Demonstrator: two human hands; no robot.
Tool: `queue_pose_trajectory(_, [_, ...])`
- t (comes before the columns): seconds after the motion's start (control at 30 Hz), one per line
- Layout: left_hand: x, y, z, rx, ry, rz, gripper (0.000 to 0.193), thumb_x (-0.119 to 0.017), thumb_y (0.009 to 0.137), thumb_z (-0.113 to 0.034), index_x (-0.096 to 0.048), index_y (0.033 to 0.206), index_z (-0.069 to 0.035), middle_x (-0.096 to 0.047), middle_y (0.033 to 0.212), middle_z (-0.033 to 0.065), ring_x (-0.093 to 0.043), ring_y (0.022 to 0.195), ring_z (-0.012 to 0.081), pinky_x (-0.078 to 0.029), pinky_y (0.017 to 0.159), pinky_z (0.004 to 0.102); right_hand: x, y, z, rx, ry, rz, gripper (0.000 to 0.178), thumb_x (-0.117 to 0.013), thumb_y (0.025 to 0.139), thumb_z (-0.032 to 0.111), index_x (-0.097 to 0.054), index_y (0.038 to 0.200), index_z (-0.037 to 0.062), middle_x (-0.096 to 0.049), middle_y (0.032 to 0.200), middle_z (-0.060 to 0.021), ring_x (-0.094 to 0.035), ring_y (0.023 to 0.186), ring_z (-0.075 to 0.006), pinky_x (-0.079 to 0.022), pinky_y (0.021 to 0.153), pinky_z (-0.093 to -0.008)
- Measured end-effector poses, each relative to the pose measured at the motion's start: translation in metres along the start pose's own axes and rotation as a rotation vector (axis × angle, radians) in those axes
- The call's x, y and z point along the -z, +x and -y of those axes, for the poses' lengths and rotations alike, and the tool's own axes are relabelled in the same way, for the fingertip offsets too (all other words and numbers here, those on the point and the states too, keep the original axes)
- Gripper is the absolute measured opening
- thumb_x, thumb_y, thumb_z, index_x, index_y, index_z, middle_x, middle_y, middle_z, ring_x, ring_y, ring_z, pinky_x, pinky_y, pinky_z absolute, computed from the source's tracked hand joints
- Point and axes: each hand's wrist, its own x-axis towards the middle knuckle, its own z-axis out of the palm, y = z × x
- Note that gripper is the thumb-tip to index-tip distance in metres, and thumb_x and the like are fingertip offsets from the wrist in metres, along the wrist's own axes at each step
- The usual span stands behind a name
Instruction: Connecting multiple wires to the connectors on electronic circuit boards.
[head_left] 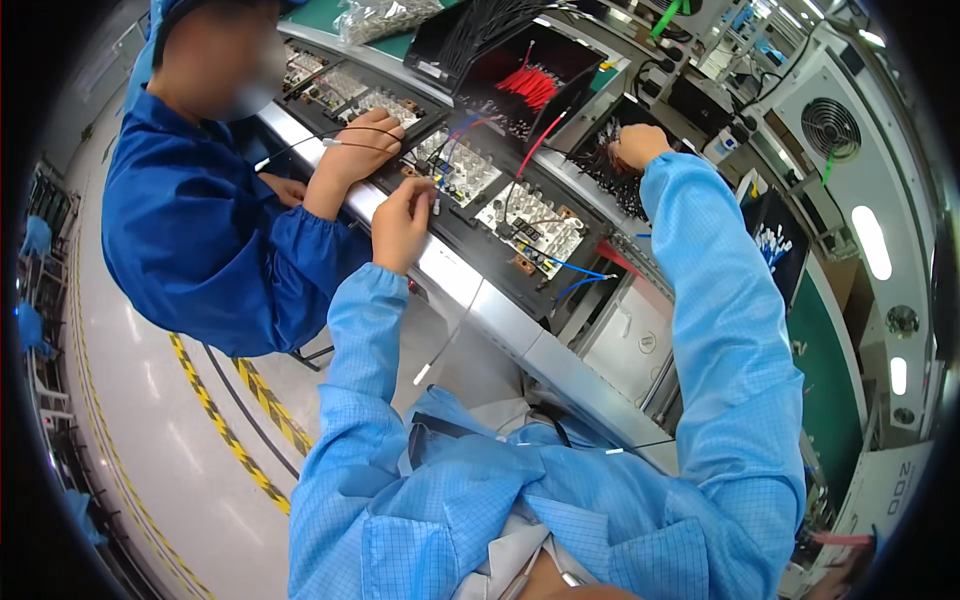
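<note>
My left hand [402,228] is closed in a pinch over the near side of the line, with a small white connector [436,206] at its fingertips. Beside it lies a circuit board [530,228] with many clear raised parts, a small dark display and red, black and blue wires. My right hand [640,147] reaches into a black bin at the far right, its fingers curled on dark wires [612,160] with pale ends. A pale wire [450,330] with a white tip hangs over the line's front edge; its upper end is hard to make out.
A co-worker in blue [220,220] stands at left, a hand [362,150] close to mine over the neighbouring board [455,165]. Behind are a bin of red wires [527,88] and a bin of white-tipped wires [772,245]. A metal rail [450,265] edges the line.
</note>
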Motion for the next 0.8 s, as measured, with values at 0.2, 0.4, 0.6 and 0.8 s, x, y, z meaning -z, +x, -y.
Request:
queue_pose_trajectory(0.2, [0.009, -0.002, -0.006, -0.005, -0.025, 0.088, 0.013, -0.057, 0.086, -0.007, -0.066, 0.095, -0.006, -0.069, 0.083, 0.0096, -0.068, 0.077, 0.0214, -0.052, 0.071, 0.0286, -0.042, 0.017, 0.005, -0.054, 0.126, 0.186, 0.052, -0.052, 0.088, 0.048, -0.064, 0.112, 0.0031, -0.063, 0.114, -0.0183, -0.060, 0.105, -0.0348, -0.047, 0.088, -0.0438])
queue_pose_trajectory(0.4, [0.015, -0.005, -0.003, -0.043, -0.024, 0.099, 0.014, -0.055, 0.087, -0.002, -0.065, 0.097, -0.003, -0.070, 0.080, 0.0069, -0.067, 0.072, 0.0135, -0.051, 0.066, 0.0248, -0.064, 0.041, -0.005, 0.017, 0.166, 0.163, 0.045, -0.054, 0.086, 0.039, -0.065, 0.105, -0.0003, -0.064, 0.107, -0.0232, -0.061, 0.100, -0.0381, -0.047, 0.087, -0.0438])
queue_pose_trajectory(0.6, [0.031, -0.039, 0.006, -0.162, -0.052, -0.077, 0.016, -0.054, 0.077, -0.003, -0.068, 0.083, -0.006, -0.065, 0.063, 0.0036, -0.061, 0.056, 0.0188, -0.046, 0.057, 0.0303, -0.061, 0.031, 0.007, 0.048, 0.215, 0.233, 0.045, -0.058, 0.084, 0.038, -0.065, 0.105, -0.0016, -0.064, 0.108, -0.0239, -0.061, 0.102, -0.0385, -0.046, 0.088, -0.0416])
queue_pose_trajectory(0.8, [0.016, -0.045, 0.019, -0.327, 0.024, -0.240, 0.022, -0.044, 0.074, -0.003, -0.065, 0.078, -0.007, -0.063, 0.069, 0.0022, -0.057, 0.071, 0.0197, -0.037, 0.081, 0.0353, -0.065, 0.052, -0.009, -0.018, 0.261, 0.251, 0.047, -0.063, 0.083, 0.039, -0.064, 0.104, -0.0037, -0.065, 0.106, -0.0227, -0.061, 0.099, -0.0361, -0.045, 0.087, -0.0398])
